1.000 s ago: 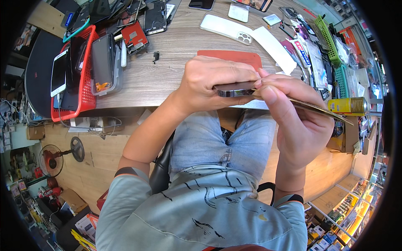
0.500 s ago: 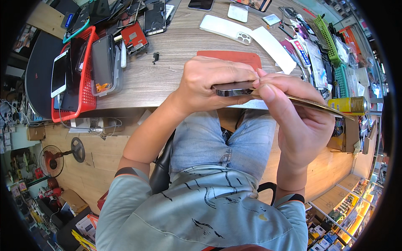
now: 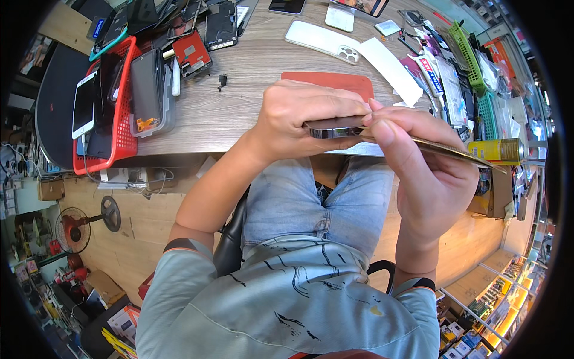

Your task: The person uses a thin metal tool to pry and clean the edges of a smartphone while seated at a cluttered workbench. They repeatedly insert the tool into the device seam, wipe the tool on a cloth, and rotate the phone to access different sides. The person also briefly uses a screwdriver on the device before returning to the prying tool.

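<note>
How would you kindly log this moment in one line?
left grip: closed around dark slab | right grip: pinching thin brownish strip at slab's right end | strip-slab contact: unclear | red mat: beyond both grips

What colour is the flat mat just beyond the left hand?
The mat is dull orange-red, shown best in the head view.

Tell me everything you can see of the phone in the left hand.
The phone looks dark, with a smooth face, a shiny, metal-looking rim and a rounded corner. It is held roughly level, seen mostly edge-on, near the front edge of the table. The left hand grips it from above and below, hiding much of it. At its right end, the right hand pinches a thin card; whether that touches is unclear.
</note>
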Motion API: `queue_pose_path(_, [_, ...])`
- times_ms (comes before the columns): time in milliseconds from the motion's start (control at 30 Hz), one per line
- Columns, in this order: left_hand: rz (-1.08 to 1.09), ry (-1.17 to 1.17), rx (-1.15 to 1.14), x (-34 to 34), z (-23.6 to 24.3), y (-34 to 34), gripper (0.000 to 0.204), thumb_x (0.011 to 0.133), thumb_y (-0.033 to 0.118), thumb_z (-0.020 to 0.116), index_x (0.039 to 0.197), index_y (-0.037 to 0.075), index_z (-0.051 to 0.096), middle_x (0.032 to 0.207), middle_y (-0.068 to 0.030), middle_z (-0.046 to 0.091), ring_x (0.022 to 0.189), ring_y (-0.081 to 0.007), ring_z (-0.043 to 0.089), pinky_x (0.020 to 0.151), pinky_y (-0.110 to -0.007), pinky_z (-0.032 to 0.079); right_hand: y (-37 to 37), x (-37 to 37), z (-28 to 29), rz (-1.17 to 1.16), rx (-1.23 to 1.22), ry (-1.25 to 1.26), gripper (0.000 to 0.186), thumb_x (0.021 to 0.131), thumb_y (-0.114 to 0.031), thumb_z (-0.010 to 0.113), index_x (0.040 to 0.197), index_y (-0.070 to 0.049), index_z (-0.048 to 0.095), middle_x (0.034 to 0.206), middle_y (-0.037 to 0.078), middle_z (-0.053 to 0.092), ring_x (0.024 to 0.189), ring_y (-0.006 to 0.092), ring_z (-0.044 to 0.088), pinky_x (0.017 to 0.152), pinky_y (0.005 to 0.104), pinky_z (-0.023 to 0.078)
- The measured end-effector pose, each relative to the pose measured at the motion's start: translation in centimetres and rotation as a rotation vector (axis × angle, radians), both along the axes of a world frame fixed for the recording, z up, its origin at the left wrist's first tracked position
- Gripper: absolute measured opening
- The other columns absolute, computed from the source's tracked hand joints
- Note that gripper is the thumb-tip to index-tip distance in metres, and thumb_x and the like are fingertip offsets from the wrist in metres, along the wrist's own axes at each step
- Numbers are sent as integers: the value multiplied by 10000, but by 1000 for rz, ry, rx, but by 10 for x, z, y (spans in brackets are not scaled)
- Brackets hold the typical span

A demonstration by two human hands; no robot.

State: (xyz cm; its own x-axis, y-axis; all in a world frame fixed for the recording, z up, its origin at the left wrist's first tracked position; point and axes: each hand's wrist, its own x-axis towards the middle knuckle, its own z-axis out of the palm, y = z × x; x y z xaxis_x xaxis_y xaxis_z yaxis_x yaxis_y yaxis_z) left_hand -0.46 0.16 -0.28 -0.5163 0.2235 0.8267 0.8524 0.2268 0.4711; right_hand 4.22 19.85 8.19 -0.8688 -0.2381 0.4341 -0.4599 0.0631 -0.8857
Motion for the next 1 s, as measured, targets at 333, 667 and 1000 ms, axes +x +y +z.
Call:
queue_pose_path(333, [-11, 1, 20, -2, 0, 1, 355, 761, 228, 909, 1046, 36, 823, 1034, -166, 814, 914, -306, 812, 794, -361, 649, 1, -4, -2, 45, -9, 50, 129, 898, 117, 730, 1024, 91, 740, 1030, 210, 771, 994, 268, 738, 997, 424, 566])
queue_pose_path(667, [6, 14, 43, -2, 3, 1, 304, 747, 174, 940, 999, 56, 817, 982, -122, 816, 862, -256, 807, 760, -319, 642, 4, -16, -18, 117, -52, 192, 129, 913, 92, 710, 1038, 72, 735, 1035, 231, 756, 1004, 311, 735, 1040, 519, 545])
queue_pose_path(1000, [-1, 15, 48, -3, 2, 1, 295, 745, 135, 942, 1013, 87, 830, 969, -96, 820, 865, -241, 809, 767, -320, 649, 4, -18, -20, 146, -85, 183, 121, 927, 80, 701, 1045, 74, 726, 1027, 236, 746, 1008, 331, 732, 1056, 558, 537])
